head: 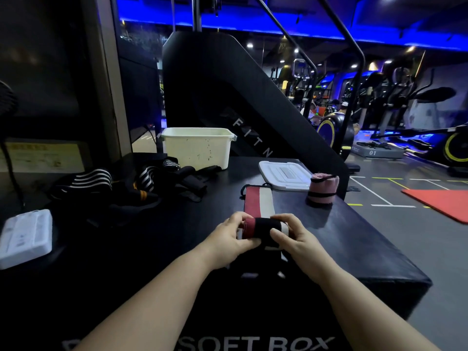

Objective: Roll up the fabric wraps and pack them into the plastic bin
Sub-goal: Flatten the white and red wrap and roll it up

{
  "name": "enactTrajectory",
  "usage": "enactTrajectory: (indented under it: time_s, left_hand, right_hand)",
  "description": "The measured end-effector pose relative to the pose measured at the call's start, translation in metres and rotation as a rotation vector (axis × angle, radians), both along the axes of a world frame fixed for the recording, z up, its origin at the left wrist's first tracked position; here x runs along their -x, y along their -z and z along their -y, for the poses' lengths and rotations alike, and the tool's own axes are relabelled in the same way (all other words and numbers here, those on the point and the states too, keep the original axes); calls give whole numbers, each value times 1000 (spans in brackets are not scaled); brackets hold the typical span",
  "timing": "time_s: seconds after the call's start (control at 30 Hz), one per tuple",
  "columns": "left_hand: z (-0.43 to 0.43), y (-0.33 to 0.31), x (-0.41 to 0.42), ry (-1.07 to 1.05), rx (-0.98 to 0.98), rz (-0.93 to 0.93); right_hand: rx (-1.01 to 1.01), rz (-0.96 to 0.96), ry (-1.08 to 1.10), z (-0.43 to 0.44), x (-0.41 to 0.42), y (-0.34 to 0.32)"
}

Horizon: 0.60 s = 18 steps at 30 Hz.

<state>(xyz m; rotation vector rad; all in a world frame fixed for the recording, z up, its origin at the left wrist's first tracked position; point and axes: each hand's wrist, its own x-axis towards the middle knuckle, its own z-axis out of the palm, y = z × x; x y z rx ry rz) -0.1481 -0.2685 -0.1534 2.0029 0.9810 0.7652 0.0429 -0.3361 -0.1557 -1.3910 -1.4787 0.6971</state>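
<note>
Now my left hand [228,239] and right hand [296,240] both curl their fingers [238,218] round the half-rolled red-and-white wrap [262,225] on the soft box [157,249].

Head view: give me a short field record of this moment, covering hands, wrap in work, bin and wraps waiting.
wrap in work: red-white-black wrap, partly rolled, flat tail lying on the black box
left hand: grips the roll's left end
right hand: grips the roll's right end
finished roll: pink wrap, standing on end beside the lid
plastic bin: open, far side; contents not visible
lid: off, lying flat right of the bin
waiting: black striped wraps, unrolled pile, left
</note>
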Motion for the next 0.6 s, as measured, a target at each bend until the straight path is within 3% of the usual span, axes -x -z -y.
enactTrajectory:
  time_s: [0.37,0.53,0.6]
  left_hand:
    - [4,-6,-7,-62,106,24]
    - [7,-5,-12,-147,4,-57]
    - [9,-4,-12,-130,10,-10]
  right_hand:
    - [-19,-102,-49,-3,2,3]
    - [-43,-71,-5,-5,6,4]
    - [-42,-46,-2,-6,7,3]
